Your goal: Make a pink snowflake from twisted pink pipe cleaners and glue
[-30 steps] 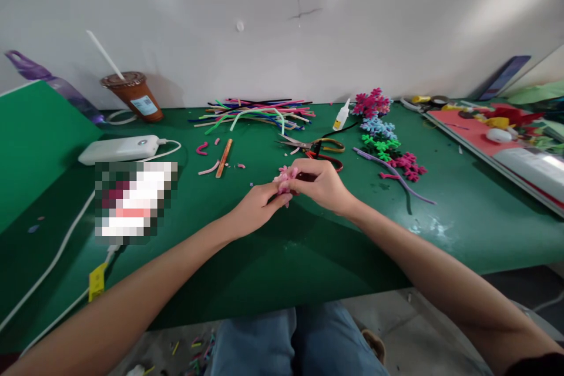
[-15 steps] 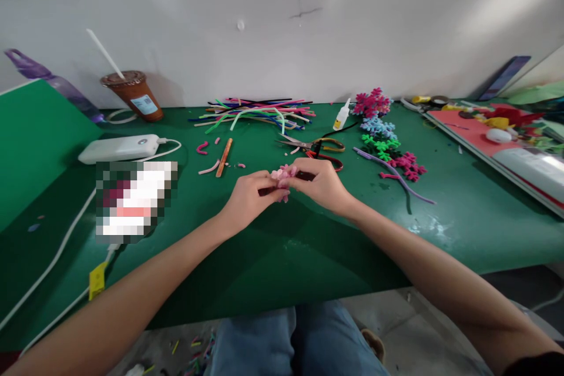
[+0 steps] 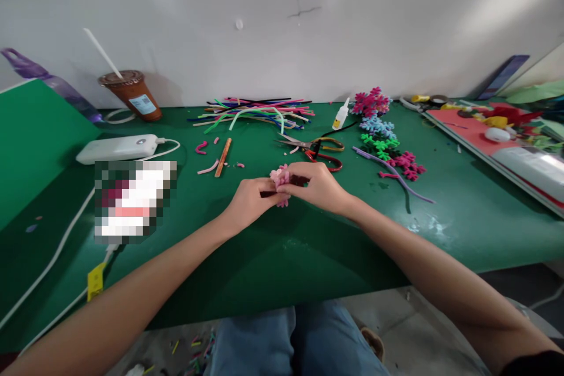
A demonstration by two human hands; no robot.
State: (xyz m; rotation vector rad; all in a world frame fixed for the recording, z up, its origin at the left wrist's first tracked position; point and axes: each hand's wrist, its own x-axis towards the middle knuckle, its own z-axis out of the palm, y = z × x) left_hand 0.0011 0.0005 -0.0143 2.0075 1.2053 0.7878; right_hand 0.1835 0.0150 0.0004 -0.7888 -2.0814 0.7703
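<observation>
A small pink pipe-cleaner snowflake (image 3: 280, 175) is pinched between both hands above the table's middle. My left hand (image 3: 251, 200) grips its left side with thumb and fingers. From the right, my right hand (image 3: 319, 188) pinches the same piece, covering part of it. Just beyond lie scissors (image 3: 315, 145) with red and yellow handles, blades to the left. Farther left are a brown patterned stick (image 3: 223, 157) and short pink pipe-cleaner cuttings (image 3: 208, 167). Finished-looking snowflakes in magenta (image 3: 408, 165), green (image 3: 379, 145) and blue (image 3: 376, 126) sit to the right beside a purple pipe cleaner (image 3: 400, 179).
A pile of coloured pipe cleaners (image 3: 255, 113) lies by the wall, with a glue bottle (image 3: 341, 115) to its right. At left stand a drink cup (image 3: 132, 94), a white power bank (image 3: 117, 148) and a blurred-out phone (image 3: 136, 200). A red board (image 3: 462, 129) holds clutter at right.
The pink snowflake has turned slightly between my fingers, and its lower arms now show more below them. Both hands stay in nearly the same place.
</observation>
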